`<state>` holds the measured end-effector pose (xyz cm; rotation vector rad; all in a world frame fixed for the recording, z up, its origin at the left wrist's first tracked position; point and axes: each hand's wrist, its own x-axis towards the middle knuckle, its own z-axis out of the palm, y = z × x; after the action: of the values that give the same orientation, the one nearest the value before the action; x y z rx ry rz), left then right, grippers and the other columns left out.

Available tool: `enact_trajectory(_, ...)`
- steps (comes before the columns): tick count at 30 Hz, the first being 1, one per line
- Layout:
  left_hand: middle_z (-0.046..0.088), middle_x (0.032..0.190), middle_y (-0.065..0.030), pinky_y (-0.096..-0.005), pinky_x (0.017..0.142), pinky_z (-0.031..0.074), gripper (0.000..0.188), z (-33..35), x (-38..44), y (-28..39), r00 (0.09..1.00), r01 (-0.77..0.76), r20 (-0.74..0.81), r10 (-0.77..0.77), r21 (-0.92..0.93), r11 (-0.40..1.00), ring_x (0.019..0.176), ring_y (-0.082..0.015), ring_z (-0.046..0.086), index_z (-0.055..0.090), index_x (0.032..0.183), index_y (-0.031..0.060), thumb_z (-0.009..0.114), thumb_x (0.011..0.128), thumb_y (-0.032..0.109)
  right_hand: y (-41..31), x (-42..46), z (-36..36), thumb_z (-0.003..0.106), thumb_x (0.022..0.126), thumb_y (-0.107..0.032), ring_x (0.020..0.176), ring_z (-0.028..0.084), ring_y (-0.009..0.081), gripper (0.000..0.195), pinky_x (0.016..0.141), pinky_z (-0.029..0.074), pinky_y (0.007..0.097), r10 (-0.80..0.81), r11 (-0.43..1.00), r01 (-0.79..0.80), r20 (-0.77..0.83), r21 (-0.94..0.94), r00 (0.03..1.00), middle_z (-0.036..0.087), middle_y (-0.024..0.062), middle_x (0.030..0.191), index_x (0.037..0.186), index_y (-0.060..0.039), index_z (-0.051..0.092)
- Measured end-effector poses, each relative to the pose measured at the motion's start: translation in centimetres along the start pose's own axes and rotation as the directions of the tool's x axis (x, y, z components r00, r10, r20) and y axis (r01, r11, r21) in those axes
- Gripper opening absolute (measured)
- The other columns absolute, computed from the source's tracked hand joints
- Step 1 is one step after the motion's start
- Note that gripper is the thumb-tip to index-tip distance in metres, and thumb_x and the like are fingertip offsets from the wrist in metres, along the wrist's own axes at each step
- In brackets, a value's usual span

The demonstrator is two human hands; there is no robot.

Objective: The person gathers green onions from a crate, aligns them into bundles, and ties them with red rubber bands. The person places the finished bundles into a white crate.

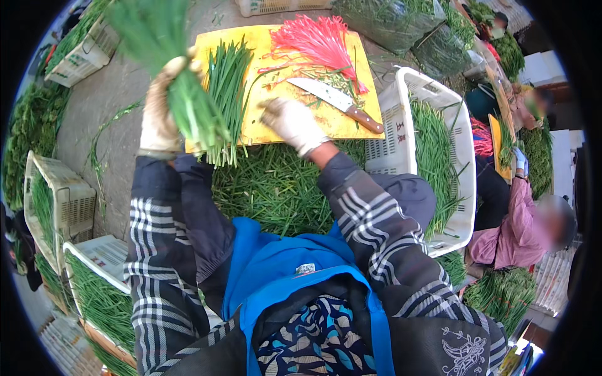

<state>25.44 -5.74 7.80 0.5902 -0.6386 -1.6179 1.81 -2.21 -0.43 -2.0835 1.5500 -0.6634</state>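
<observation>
My left hand (162, 103), in a soiled white glove, grips a bunch of Chinese chives (193, 101) by its middle, with the pale stem ends tilted down toward me. My gloved right hand (289, 123) is blurred over the yellow cutting board (263, 127), and nothing shows in its fingers. More chives (228, 80) lie on the board's left part, partly behind the held bunch. A kitchen knife with a wooden handle (336, 101) rests at the right, beside chopped trimmings (324, 77). Beyond it spreads a bundle of pink plastic ties (312, 40).
Loose green trimmings (277, 188) fill the space below the board, between my legs. A white plastic crate (408, 141) of chives stands close at my right. Other crates (70, 207) are at the left. A co-worker in a pink top (505, 235) sits at the far right.
</observation>
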Motion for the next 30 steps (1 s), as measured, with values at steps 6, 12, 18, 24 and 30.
enact_trajectory(6, 0.065, 0.095, -0.0118, -0.0299, 0.074, 0.06, 0.035, -5.7, -1.2, -0.4, 0.987, 0.137, 0.106, -0.121, -0.161, 0.977, 0.088, -0.0225, 0.067, 0.053, 0.12, -0.0025, 0.059, 0.092, 0.017, 2.2, -2.0, 8.9, 0.066, 0.072, -0.02, 0.069, 0.061, 0.0344, 0.016, 0.064, 0.048, 0.0443, -0.181, 0.952, 0.169, -0.025, -0.254, 0.983, 0.062, 0.0162, 0.069, 0.073, -0.0041, 0.064)
enact_trajectory(12, 0.067, 0.107, -0.0126, -0.0276, 0.076, 0.055, 0.044, -4.5, -1.6, -1.7, 0.977, 0.122, -0.21, -0.033, 0.431, 0.894, 0.085, -0.0171, 0.066, 0.055, 0.118, -0.0016, 0.071, 0.083, 0.019, -0.6, -5.5, -1.8, 0.064, 0.082, -0.04, 0.083, 0.065, 0.0298, 0.032, 0.075, 0.051, 0.0387, 0.129, 0.979, -0.016, 0.554, -0.204, 0.823, 0.068, 0.0137, 0.083, 0.092, -0.0107, 0.072)
enact_trajectory(18, 0.059, 0.119, -0.0152, -0.0311, 0.091, 0.045, 0.101, -3.0, 1.3, -12.2, 0.953, 0.294, -0.262, -0.15, 0.689, 0.663, 0.107, -0.0201, 0.058, 0.012, 0.147, 0.0028, 0.079, 0.076, 0.027, 1.5, -1.4, 2.4, 0.06, 0.084, -0.054, 0.113, 0.056, 0.0354, 0.074, 0.098, 0.042, 0.0395, 0.126, 0.93, -0.191, 0.214, 0.314, 0.969, 0.057, 0.0239, 0.124, 0.13, 0.0019, 0.051)
enact_trajectory(24, 0.038, 0.144, -0.0204, -0.0331, 0.107, 0.032, 0.108, -2.7, 1.9, -13.5, 0.947, 0.321, -0.234, -0.222, 0.742, 0.588, 0.131, -0.0254, 0.04, 0.005, 0.149, -0.0002, 0.08, 0.076, 0.027, 3.2, -1.3, 2.5, 0.063, 0.08, -0.054, 0.112, 0.055, 0.0376, 0.086, 0.096, 0.042, 0.0405, 0.254, 0.944, -0.303, 0.301, 0.128, 0.919, 0.057, 0.0292, 0.119, 0.136, 0.0067, 0.037)
enact_trajectory(30, 0.054, 0.123, -0.0137, -0.0246, 0.091, 0.046, 0.072, -4.1, 0.6, -7.2, 0.99, 0.043, -0.118, 0.078, 0.778, 0.626, 0.1, -0.0152, 0.057, 0.032, 0.141, -0.0063, 0.072, 0.084, 0.015, 3.7, -1.3, -0.1, 0.062, 0.083, -0.05, 0.09, 0.063, 0.039, 0.067, 0.078, 0.051, 0.043, 0.301, 0.953, -0.279, 0.269, -0.115, 0.915, 0.065, 0.0258, 0.095, 0.123, 0.0034, 0.052)
